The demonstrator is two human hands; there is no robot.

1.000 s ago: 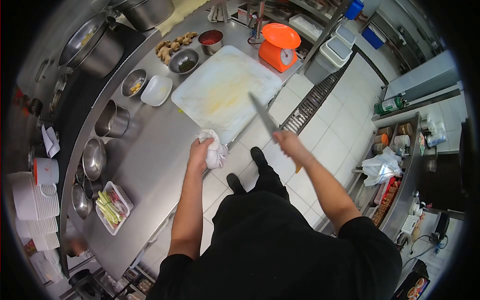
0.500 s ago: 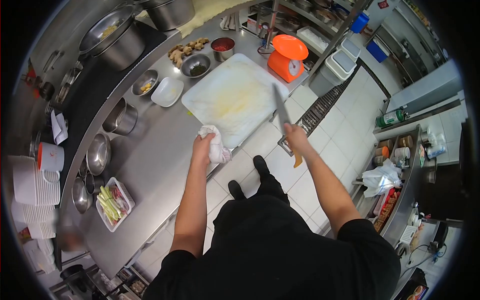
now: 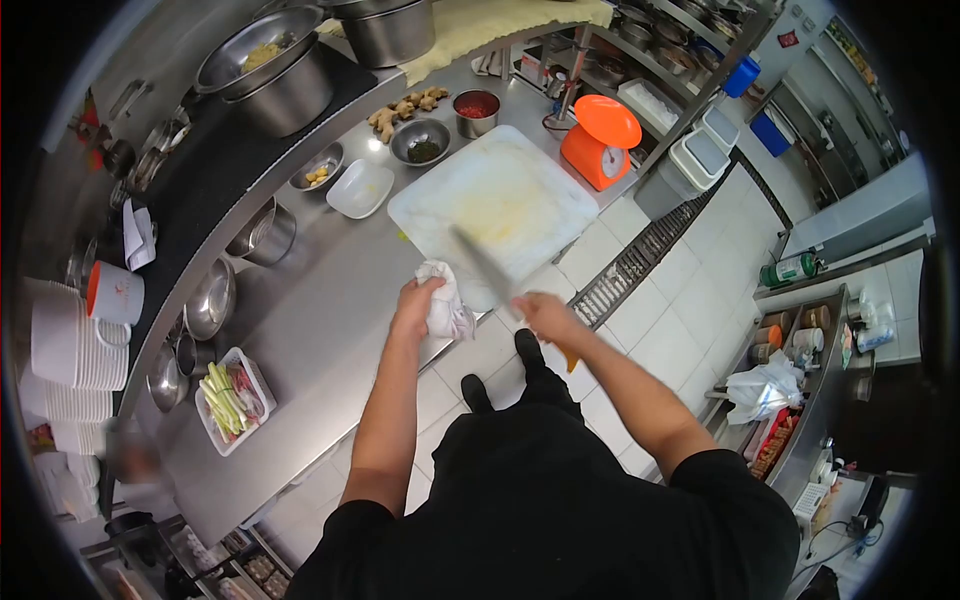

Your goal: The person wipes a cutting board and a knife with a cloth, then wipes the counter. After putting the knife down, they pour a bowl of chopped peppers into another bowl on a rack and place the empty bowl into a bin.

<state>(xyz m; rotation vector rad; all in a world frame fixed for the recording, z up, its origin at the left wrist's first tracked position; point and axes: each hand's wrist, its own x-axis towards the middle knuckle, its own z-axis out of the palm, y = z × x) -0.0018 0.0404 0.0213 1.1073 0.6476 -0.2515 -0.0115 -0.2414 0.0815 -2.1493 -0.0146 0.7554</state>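
Note:
My left hand is closed on a bunched white cloth at the near left edge of the cutting board. In my right hand is a knife with a tan handle, its blade blurred and angled up and left over the board's near part. The blade tip lies above and to the right of the cloth, apart from it. The white cutting board has yellowish stains and rests on the steel counter.
Behind the board stand a bowl of dark green stuff, a pot of red stuff, ginger and an orange scale. A white dish sits at its left. A basket of vegetables is on the counter's near left.
My right hand has brought the knife left, from beyond the board's right edge to over its near part, close to the cloth. My left hand still holds the cloth. The view has shifted slightly.

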